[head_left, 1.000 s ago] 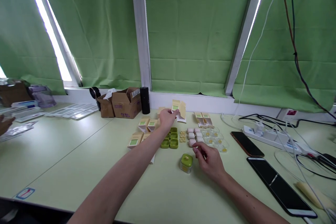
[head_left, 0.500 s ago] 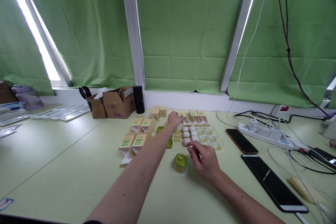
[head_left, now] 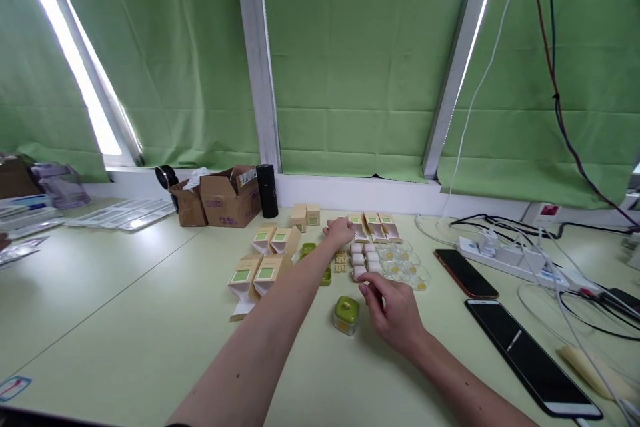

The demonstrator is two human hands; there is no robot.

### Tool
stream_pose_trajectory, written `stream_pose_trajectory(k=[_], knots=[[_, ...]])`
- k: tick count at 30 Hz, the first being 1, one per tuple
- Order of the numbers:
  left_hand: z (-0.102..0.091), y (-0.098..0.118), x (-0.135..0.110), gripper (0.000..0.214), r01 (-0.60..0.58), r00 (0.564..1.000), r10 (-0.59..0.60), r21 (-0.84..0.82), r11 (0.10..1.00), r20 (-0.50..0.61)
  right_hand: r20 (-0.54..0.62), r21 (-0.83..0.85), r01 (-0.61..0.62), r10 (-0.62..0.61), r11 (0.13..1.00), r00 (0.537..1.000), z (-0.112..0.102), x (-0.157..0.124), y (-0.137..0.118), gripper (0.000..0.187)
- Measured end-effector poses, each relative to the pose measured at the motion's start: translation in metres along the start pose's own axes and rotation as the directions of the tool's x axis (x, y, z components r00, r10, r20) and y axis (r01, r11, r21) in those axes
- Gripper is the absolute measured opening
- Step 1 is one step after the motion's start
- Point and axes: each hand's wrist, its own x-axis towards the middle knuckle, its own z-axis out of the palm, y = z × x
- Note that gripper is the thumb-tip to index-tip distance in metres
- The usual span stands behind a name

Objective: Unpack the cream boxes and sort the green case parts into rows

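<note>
My left hand (head_left: 340,230) reaches across the table, its fingers curled together beside the open small boxes (head_left: 367,228); what they hold, if anything, is hidden. My right hand (head_left: 393,307) has loosely bent fingers, a gap between thumb and index, and nothing visible in them. Its index tip is close to the pale pink blocks (head_left: 359,260). Left of it stands a clear square jar with a green lid (head_left: 347,310). Clear cups with yellow bits (head_left: 403,263) lie beyond. Under my left forearm, green lids (head_left: 326,275) are partly covered, beside small yellowish pieces (head_left: 340,261).
Opened cartons with green windows (head_left: 241,277) stand left of my forearm, with closed boxes (head_left: 305,215) behind. Cardboard boxes (head_left: 225,200) and a black cylinder (head_left: 267,191) are at the back. Phones (head_left: 530,357), a power strip (head_left: 505,257) and cables lie right. Another person's hand (head_left: 4,240) shows far left.
The view has shifted slightly. My left hand has turned a little and its curled fingers show more on the left. My right hand stays nearly still. Another person's hand has appeared at the left edge.
</note>
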Motion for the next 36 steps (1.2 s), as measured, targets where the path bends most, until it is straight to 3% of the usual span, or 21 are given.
stream_pose_trajectory(k=[11,14,19,22,27,32,36], knots=[[-0.006,0.012,0.008,0.048,-0.125,0.988,0.115,0.106,0.986,0.101,0.011,-0.074,0.03,-0.03,0.997,1.0,0.001,0.0,0.003,0.025],[-0.019,0.006,0.01,0.054,-0.146,0.985,0.133,0.117,0.982,0.106,0.01,-0.085,0.023,-0.023,0.996,1.0,0.001,0.0,0.004,0.026],[-0.053,-0.015,0.008,0.041,-0.177,0.979,0.156,0.169,0.97,0.129,0.001,-0.087,0.025,-0.025,0.996,1.0,0.001,-0.001,0.003,0.026],[-0.064,-0.028,0.002,0.031,-0.195,0.97,0.161,0.191,0.962,0.181,-0.004,-0.088,0.021,-0.021,0.996,1.0,0.002,-0.001,0.002,0.025],[-0.065,-0.038,-0.012,0.029,-0.196,0.966,0.158,0.181,0.964,0.205,0.011,-0.098,0.023,-0.022,0.995,1.0,0.004,-0.001,0.003,0.026],[-0.078,-0.034,-0.026,0.016,-0.207,0.971,0.19,0.113,0.972,0.144,0.017,-0.089,0.007,-0.006,0.996,1.0,0.003,-0.002,0.006,0.026],[-0.097,-0.028,-0.061,0.022,-0.286,0.956,0.284,0.02,0.958,0.077,0.024,-0.061,-0.032,0.034,0.998,0.999,0.001,-0.002,0.005,0.026]])
